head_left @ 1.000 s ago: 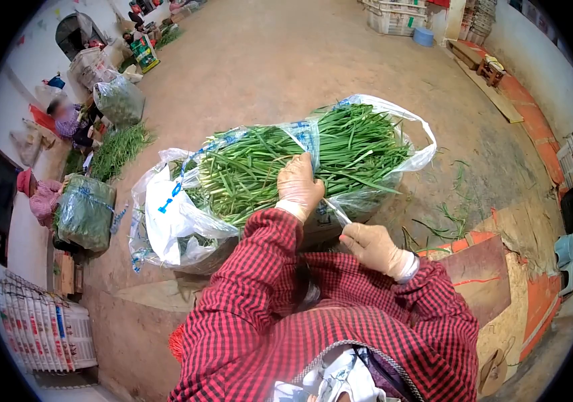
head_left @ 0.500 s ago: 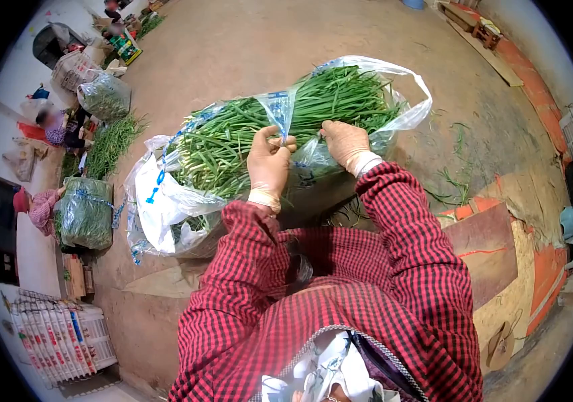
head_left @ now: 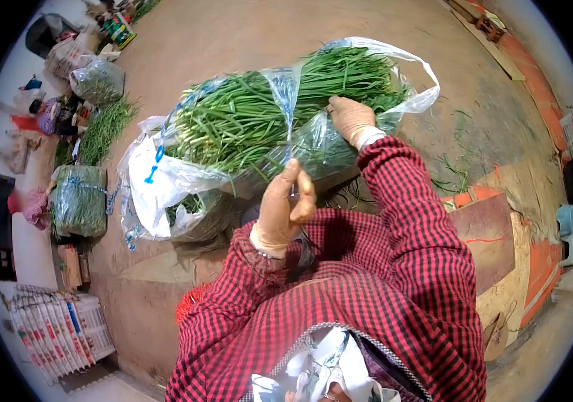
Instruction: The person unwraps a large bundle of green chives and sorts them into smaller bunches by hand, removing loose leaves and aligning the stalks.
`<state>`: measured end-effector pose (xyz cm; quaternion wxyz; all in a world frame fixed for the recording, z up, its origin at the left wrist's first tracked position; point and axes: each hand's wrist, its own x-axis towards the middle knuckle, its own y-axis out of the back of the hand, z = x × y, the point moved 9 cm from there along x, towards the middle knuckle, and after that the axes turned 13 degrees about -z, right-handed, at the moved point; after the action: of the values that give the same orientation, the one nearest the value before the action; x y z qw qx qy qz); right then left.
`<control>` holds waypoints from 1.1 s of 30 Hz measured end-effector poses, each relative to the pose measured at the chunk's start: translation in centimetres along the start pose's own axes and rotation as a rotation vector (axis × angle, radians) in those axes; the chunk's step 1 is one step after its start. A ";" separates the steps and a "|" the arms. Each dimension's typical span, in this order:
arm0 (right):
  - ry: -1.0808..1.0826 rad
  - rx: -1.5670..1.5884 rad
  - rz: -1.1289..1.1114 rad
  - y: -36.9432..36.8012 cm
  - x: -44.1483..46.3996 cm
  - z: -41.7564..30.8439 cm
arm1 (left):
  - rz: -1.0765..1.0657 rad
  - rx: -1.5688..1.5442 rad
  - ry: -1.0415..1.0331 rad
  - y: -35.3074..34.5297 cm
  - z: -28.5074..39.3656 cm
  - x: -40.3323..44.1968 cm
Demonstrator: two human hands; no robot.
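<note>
A clear plastic bag (head_left: 313, 144) with blue print lies before me, full of long green chive-like stalks (head_left: 233, 114). My left hand (head_left: 286, 201) is closed, pinching the twisted, stretched end of a plastic strip that runs up over the middle of the bundle. At the bag's near side, my right hand (head_left: 353, 122) has its fingers curled on the plastic beside the stalks; its fingertips are partly hidden. A white loop handle (head_left: 427, 74) stands out at the right end. White plastic (head_left: 149, 191) hangs loose at the left end, with a blue tie (head_left: 157, 164) beside it.
Tied bags of greens (head_left: 80, 201) and a loose pile of greens (head_left: 105, 130) lie along the left, where other people sit. White crates (head_left: 62, 335) stand at lower left. Scattered stalks (head_left: 454, 171) lie on the floor at right, near a brown board (head_left: 481, 234).
My left hand has pulled toward me, drawing the plastic strip out longer and tighter. My right hand has shifted slightly up along the bag. Red mesh now shows by my left sleeve.
</note>
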<state>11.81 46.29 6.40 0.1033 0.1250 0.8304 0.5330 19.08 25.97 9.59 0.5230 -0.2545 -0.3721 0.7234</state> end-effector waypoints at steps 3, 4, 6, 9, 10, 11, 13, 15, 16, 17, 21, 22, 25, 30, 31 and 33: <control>0.034 -0.021 0.033 1.4 -1.0 -2.4 | 0.521 0.628 -0.049 6.1 6.0 -3.8; 0.059 -0.017 0.051 1.7 -1.7 -2.9 | 0.476 0.582 -0.131 6.6 8.0 -3.9; 0.204 0.051 0.232 3.6 -4.3 -4.0 | 0.451 0.758 -0.214 4.4 13.9 -3.5; 0.452 0.109 0.427 7.5 -9.6 -7.0 | 0.380 1.084 -0.161 2.2 21.6 -1.0; 0.482 0.131 0.459 8.3 -11.7 -7.6 | 0.341 1.220 -0.201 1.8 24.1 -0.1; 0.449 0.213 0.357 7.7 -13.1 -7.0 | 0.365 1.272 -0.205 2.5 26.7 1.0; 0.339 0.425 0.007 4.4 -15.4 -4.5 | 0.411 1.204 -0.246 4.3 31.3 2.4; 0.069 0.566 -0.439 -1.1 -18.0 -0.3 | 0.489 1.006 -0.322 8.3 35.4 4.1; -0.122 0.573 -0.632 -4.6 -19.9 2.2 | 0.558 0.929 -0.346 10.7 36.7 4.2; -0.094 0.617 -0.721 -7.8 -21.5 3.4 | 0.562 0.916 -0.345 13.7 37.7 4.4; 0.144 0.212 -0.807 -11.9 -22.2 2.1 | 0.856 1.250 0.097 32.7 37.8 1.7; 0.123 0.215 -0.802 -13.0 -22.1 3.3 | 0.823 1.044 -0.024 33.7 34.2 0.6; -0.041 0.771 -0.827 -15.0 -22.4 6.0 | 0.929 0.906 0.069 41.6 27.4 -4.2; -0.522 1.003 -0.663 -6.7 -19.7 6.8 | 1.071 0.887 0.006 46.3 23.3 -10.8; -0.567 1.045 -0.502 -4.0 -19.3 7.5 | 1.068 0.889 -0.045 46.4 23.1 -11.8; -0.706 1.147 -0.103 -1.6 -20.7 11.6 | 1.022 0.865 -0.196 46.0 22.8 -13.5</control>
<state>34.81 49.06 0.94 0.3110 0.2869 0.9033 -0.0704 -19.95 -1.08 -14.16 0.1338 -0.0995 0.0725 0.9833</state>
